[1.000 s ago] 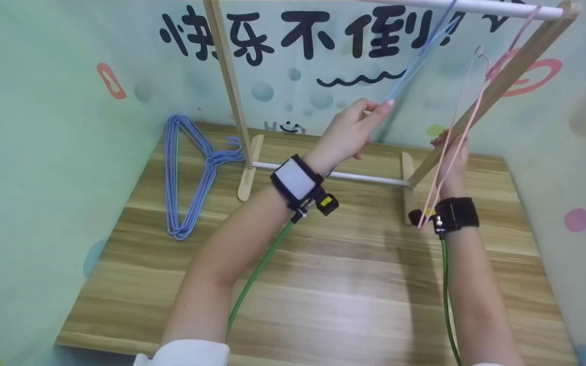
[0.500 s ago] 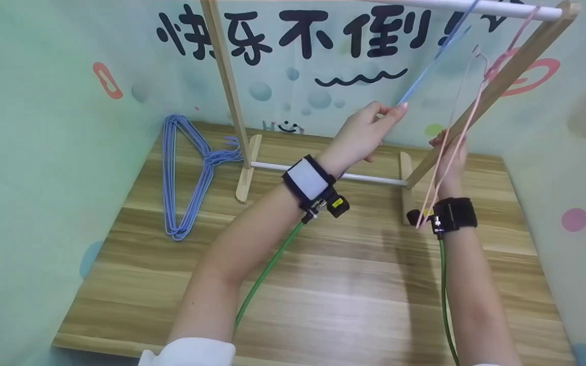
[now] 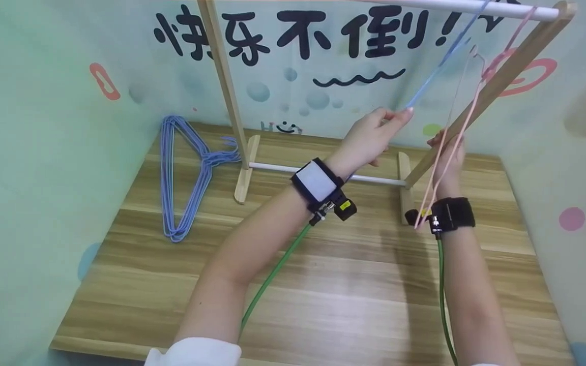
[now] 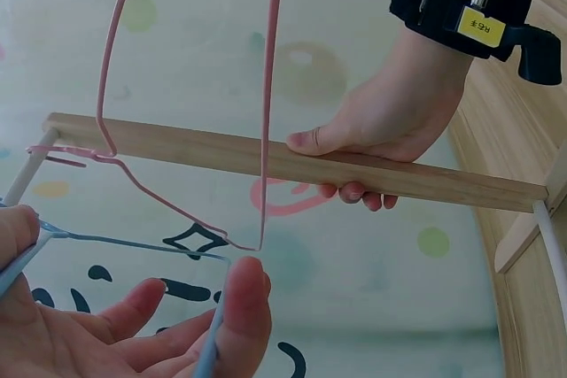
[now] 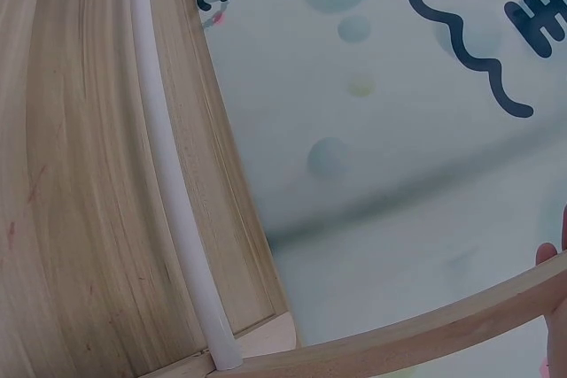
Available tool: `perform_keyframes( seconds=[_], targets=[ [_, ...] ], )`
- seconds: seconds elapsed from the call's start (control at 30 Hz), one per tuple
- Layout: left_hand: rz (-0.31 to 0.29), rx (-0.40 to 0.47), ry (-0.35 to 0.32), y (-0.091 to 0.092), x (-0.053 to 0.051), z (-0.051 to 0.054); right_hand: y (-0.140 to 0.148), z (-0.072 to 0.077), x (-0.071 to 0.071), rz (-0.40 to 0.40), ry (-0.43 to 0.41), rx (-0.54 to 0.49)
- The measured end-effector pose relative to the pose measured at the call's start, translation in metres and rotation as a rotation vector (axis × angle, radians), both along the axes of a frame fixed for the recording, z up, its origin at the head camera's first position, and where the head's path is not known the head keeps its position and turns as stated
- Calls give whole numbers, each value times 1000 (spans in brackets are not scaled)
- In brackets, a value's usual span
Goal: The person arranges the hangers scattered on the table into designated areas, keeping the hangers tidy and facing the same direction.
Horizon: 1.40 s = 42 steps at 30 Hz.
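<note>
My left hand [image 3: 369, 136] pinches a blue wire hanger [image 3: 432, 80] by its lower part. That hanger slants up to the white top rod [image 3: 425, 4] of a wooden rack and hangs there; in the left wrist view its blue wire [image 4: 133, 242] runs by the thumb and fingers. To its right a pink wire hanger [image 3: 469, 116] hangs from the same rod, beside the rack's right wooden post [image 3: 519, 63]. With thumb and fingers around that post, my right hand [image 4: 390, 117] grips it partway down. Only the edge of my right hand [image 5: 556, 307] shows in the right wrist view.
Several blue hangers [image 3: 167, 173] lie stacked on the wooden table [image 3: 293, 305] at the left, hooks by the rack's left post [image 3: 226, 81]. A white lower rod [image 3: 379, 180] joins the rack's feet. A printed wall [image 3: 283, 86] stands close behind.
My left hand has moved to the right and slightly down with the blue hanger, whose upper end has slid right along the rod toward the pink one. My right hand stays on the post.
</note>
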<state>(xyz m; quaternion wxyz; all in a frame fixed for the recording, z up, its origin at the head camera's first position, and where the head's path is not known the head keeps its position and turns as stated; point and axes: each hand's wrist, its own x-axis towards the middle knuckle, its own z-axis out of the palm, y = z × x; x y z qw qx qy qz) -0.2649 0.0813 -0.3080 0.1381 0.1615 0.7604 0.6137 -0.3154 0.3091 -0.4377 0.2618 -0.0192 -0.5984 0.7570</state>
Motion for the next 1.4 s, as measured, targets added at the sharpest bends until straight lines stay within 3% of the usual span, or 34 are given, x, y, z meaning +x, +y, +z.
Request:
perform_keyframes(
  seconds=[0.33,0.67,0.97,1.13,1.4],
  targets=[
    [11,-10,-16,5,0,-6,-2,-1,-2,-10,46,-3],
    [18,-42,-23,8,-1,-8,-10,12,10,-17,-2,8],
    [8,-73,-25,9,2,-9,-5,1,0,-30,10,-14],
    [5,-60,-27,8,3,-10,-3,-2,0,-33,40,33],
    [9,-64,-35,7,4,-9,-3,-2,1,-26,21,36]
  ],
)
